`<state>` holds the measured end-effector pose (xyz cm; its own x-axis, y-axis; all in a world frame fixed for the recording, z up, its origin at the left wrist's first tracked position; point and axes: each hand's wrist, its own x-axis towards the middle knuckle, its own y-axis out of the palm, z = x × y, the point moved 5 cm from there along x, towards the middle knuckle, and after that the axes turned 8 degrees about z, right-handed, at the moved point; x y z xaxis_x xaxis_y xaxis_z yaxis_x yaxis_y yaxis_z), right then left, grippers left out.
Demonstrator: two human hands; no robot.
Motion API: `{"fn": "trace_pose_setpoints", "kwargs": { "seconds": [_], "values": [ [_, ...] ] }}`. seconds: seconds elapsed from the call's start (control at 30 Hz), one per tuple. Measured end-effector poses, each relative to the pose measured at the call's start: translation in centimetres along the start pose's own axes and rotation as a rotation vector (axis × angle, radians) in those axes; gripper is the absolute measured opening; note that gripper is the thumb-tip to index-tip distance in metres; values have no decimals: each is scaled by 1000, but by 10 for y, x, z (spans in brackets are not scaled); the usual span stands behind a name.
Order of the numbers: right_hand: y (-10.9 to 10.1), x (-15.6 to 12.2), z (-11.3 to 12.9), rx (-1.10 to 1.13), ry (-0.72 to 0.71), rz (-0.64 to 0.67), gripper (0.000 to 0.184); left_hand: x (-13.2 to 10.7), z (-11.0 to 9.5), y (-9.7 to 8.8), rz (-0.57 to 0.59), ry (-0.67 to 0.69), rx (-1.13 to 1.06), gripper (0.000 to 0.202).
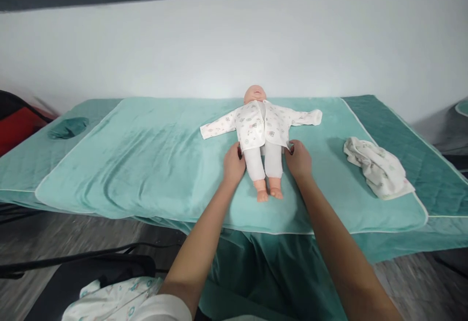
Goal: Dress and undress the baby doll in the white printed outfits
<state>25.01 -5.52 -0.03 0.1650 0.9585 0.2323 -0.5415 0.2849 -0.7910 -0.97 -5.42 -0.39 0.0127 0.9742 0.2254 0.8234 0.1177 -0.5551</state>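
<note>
A baby doll (262, 138) lies on its back on a light teal towel (153, 165), head toward the wall. It wears a white patterned jacket (261, 123) with sleeves spread out and white trousers (263, 160). My left hand (233, 163) is at the doll's left hip, fingers curled at the jacket's lower hem. At the other hip my right hand (299, 159) pinches the hem's right corner. The doll's bare feet point toward me.
A crumpled white patterned garment (380, 168) lies on the towel's right side. The towel covers a darker teal padded table (402, 130) against a white wall. A dark teal bundle (68, 128) sits far left. A patterned cloth (117, 301) rests on a black chair below.
</note>
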Motion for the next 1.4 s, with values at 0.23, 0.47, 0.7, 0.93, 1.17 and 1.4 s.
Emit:
{"fn": "trace_pose_setpoints", "kwargs": {
  "seconds": [0.23, 0.47, 0.7, 0.93, 1.17, 1.4],
  "values": [
    [-9, -9, -5, 102, 46, -90, 33, -12, 7, -11, -155, -38, -92, 30],
    [-7, -5, -3, 110, -46, -125, 32, -12, 1, -15, -272, 16, 43, 31],
    [0, 0, -1, 82, -149, -89, 32, 9, -2, -10, -226, 171, 24, 38],
    [-2, -2, -6, 130, -107, -105, 33, 12, 20, -14, -343, 22, -143, 33],
    [-1, -2, -2, 206, -119, -74, 35, 12, 18, -12, -300, 0, -88, 39],
    [-51, -32, -37, 69, -330, -40, 42, 1, 4, -17, -281, 96, -25, 49]
  ]
}}
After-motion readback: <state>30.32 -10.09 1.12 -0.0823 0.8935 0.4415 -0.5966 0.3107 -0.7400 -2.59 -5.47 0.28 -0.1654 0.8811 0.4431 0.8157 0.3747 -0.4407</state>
